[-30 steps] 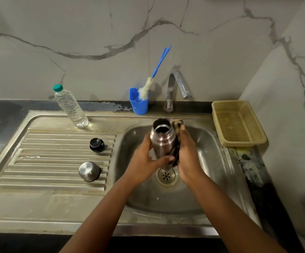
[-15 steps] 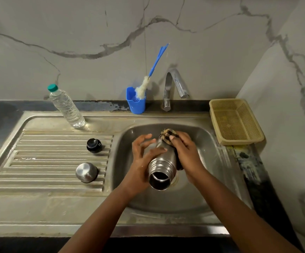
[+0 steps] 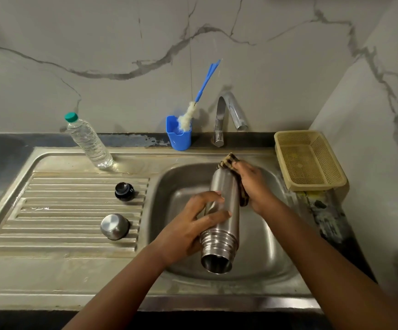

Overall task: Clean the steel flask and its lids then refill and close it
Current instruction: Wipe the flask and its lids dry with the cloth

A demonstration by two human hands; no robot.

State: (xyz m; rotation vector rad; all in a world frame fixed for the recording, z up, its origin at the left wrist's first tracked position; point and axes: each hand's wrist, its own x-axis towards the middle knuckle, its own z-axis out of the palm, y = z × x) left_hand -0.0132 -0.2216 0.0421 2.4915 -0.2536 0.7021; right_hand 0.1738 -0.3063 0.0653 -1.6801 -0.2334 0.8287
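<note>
Left of our fingers, the steel cap [image 3: 114, 226] and black stopper [image 3: 124, 191] sit on the draining ribs. Our left hand [image 3: 188, 231] curls its fingers [image 3: 213, 216] round the flask [image 3: 221, 220], tilted over the sink [image 3: 169, 186], mouth toward us. Our right hand [image 3: 256, 186] presses a striped cloth [image 3: 229, 161] against its far end, fingers together.

Flask [image 3: 221, 217] over the sink [image 3: 274, 258]; two lids [image 3: 124, 191] on the drainboard [image 3: 50, 210], left.
</note>
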